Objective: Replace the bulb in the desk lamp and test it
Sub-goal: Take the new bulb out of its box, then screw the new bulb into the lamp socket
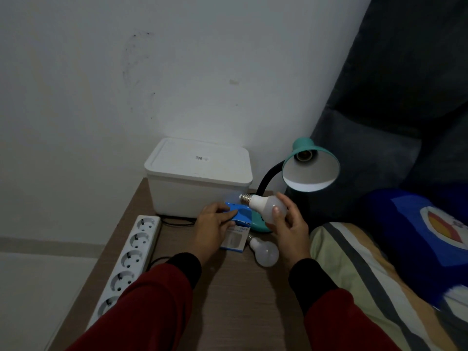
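A teal desk lamp (311,168) with a black bendy neck stands at the back right of the small wooden table (228,300). Its shade faces me and the socket inside holds no bulb. My right hand (288,224) grips a white bulb (266,205) by its globe, screw base pointing left, just in front of the lamp's teal base. My left hand (212,224) holds down a blue bulb box (236,231) lying on the table. A second white bulb (264,252) lies loose on the table beside the box, below my right hand.
A white lidded storage box (200,176) stands at the back against the wall. A white power strip (126,262) with several sockets runs along the table's left edge, a black cord behind it. A bed with a striped sheet (367,274) and a blue pillow (417,236) borders the right.
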A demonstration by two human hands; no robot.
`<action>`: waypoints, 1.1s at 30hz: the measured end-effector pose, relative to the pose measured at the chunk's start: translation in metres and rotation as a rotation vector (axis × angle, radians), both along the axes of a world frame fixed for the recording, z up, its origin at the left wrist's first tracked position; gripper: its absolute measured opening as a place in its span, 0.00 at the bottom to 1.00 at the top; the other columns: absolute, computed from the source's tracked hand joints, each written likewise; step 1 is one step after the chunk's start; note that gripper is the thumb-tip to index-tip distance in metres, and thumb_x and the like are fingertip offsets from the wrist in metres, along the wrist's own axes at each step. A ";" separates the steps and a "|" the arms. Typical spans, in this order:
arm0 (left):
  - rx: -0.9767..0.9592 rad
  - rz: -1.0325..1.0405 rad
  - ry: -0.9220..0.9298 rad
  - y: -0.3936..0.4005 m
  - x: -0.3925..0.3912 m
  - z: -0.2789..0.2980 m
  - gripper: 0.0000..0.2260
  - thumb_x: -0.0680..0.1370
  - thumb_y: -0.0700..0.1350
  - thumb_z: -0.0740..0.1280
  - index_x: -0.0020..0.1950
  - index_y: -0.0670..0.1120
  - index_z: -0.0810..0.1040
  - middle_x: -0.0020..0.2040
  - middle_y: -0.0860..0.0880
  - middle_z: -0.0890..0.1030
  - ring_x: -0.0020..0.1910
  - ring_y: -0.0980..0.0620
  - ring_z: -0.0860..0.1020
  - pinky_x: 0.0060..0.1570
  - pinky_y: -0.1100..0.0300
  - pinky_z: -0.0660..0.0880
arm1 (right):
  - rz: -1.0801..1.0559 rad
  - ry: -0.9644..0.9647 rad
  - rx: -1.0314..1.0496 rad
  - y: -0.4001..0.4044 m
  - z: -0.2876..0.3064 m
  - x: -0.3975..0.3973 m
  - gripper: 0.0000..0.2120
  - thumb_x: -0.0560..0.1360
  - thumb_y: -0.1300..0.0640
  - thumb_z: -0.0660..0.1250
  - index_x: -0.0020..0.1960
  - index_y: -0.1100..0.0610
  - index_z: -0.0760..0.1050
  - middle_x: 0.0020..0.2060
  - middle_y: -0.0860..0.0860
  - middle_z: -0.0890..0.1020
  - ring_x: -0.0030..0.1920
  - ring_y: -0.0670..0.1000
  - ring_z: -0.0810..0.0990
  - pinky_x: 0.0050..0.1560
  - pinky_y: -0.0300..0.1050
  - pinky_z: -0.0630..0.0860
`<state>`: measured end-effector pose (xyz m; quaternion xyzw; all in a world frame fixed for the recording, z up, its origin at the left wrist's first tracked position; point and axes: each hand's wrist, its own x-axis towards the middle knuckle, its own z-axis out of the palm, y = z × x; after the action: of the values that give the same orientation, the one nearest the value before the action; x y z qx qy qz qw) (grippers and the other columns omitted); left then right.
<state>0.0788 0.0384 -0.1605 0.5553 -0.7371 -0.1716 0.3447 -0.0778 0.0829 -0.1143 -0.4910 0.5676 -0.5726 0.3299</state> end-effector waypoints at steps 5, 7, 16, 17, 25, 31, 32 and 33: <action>-0.033 -0.002 -0.126 0.003 0.003 -0.002 0.15 0.77 0.47 0.65 0.64 0.49 0.77 0.64 0.48 0.75 0.62 0.49 0.70 0.64 0.59 0.68 | 0.008 -0.004 0.006 0.003 0.002 0.001 0.15 0.79 0.59 0.61 0.64 0.50 0.71 0.64 0.53 0.73 0.58 0.51 0.76 0.60 0.55 0.78; -0.008 -0.029 -0.222 0.003 0.006 0.000 0.17 0.78 0.50 0.62 0.67 0.52 0.73 0.66 0.51 0.73 0.65 0.51 0.67 0.65 0.59 0.65 | 0.023 -0.021 0.009 0.006 0.004 0.001 0.18 0.77 0.61 0.63 0.65 0.51 0.71 0.64 0.53 0.73 0.56 0.49 0.77 0.60 0.53 0.78; -0.026 -0.011 0.059 -0.008 -0.006 0.063 0.18 0.78 0.45 0.65 0.68 0.46 0.72 0.62 0.43 0.75 0.62 0.47 0.72 0.61 0.63 0.66 | -0.335 -0.251 -0.197 0.027 0.021 0.011 0.25 0.68 0.68 0.72 0.53 0.44 0.67 0.56 0.55 0.74 0.49 0.54 0.81 0.41 0.37 0.81; -0.069 -0.016 0.093 -0.011 -0.012 0.076 0.18 0.78 0.45 0.65 0.68 0.47 0.72 0.62 0.43 0.75 0.62 0.48 0.73 0.59 0.65 0.65 | -0.407 -0.250 -0.216 0.027 0.025 0.011 0.25 0.68 0.66 0.73 0.53 0.44 0.66 0.56 0.54 0.74 0.49 0.55 0.81 0.39 0.34 0.80; -0.258 -0.278 0.049 -0.031 -0.079 0.152 0.17 0.78 0.42 0.64 0.68 0.47 0.73 0.64 0.43 0.76 0.63 0.48 0.74 0.61 0.69 0.64 | -0.520 -0.094 -0.038 -0.006 0.055 -0.004 0.28 0.70 0.53 0.73 0.67 0.48 0.68 0.62 0.56 0.69 0.52 0.48 0.71 0.48 0.38 0.70; -0.249 -0.305 0.032 -0.048 -0.095 0.154 0.15 0.77 0.35 0.64 0.63 0.45 0.78 0.62 0.43 0.80 0.62 0.48 0.77 0.60 0.77 0.60 | -0.507 -0.081 0.056 -0.032 0.058 -0.015 0.31 0.69 0.55 0.72 0.70 0.47 0.66 0.63 0.59 0.69 0.60 0.59 0.74 0.62 0.47 0.73; -0.228 -0.304 0.044 -0.050 -0.095 0.153 0.15 0.78 0.35 0.63 0.62 0.45 0.78 0.62 0.43 0.80 0.62 0.49 0.77 0.60 0.76 0.62 | -0.503 -0.083 0.062 -0.035 0.059 -0.016 0.31 0.70 0.56 0.72 0.70 0.47 0.66 0.63 0.59 0.69 0.61 0.59 0.74 0.62 0.47 0.72; -0.214 -0.304 0.052 -0.052 -0.095 0.153 0.15 0.78 0.34 0.63 0.62 0.45 0.78 0.61 0.44 0.80 0.62 0.49 0.77 0.60 0.75 0.64 | -0.497 -0.078 0.064 -0.037 0.058 -0.017 0.31 0.70 0.57 0.71 0.70 0.48 0.66 0.64 0.59 0.69 0.61 0.58 0.73 0.61 0.46 0.71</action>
<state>-0.0163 -0.0137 -0.0072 0.3932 -0.8174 -0.1566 0.3908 -0.0948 0.0460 -0.0559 -0.3033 0.6755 -0.6365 0.2159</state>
